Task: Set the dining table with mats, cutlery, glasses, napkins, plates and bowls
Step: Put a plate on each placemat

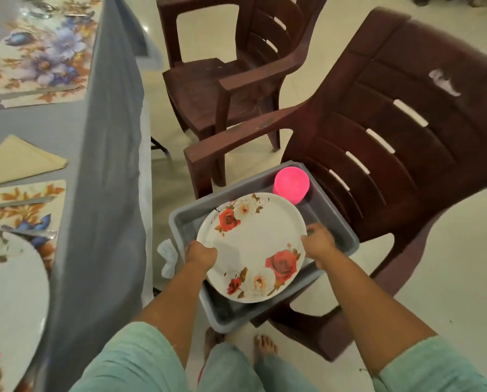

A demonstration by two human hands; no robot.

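Nearest the camera, two forearms in pale green sleeves reach forward and down. The left hand [201, 254] grips the left rim of a white plate [252, 250] printed with red and cream roses, and the right hand [318, 240] grips the opposite rim, fingers curled over the edge. The plate is held roughly level, just above a grey plastic tub [337, 230] that sits on the seat of a dark brown plastic chair [392, 131]. At the tub's far end stands a bright pink bowl [291, 185]. Bare feet show on the pale tiled floor below the tub.

To the left, the table [67, 123] wears a grey cloth that hangs down its side. On its near end lies a second rose-printed plate [13, 292] on a floral mat [24, 205], with cutlery beside it. Beyond that lies a folded cream napkin [18, 161], then another floral mat [44, 55] with cutlery along its edges. A second brown chair [222, 80] stands farther back.
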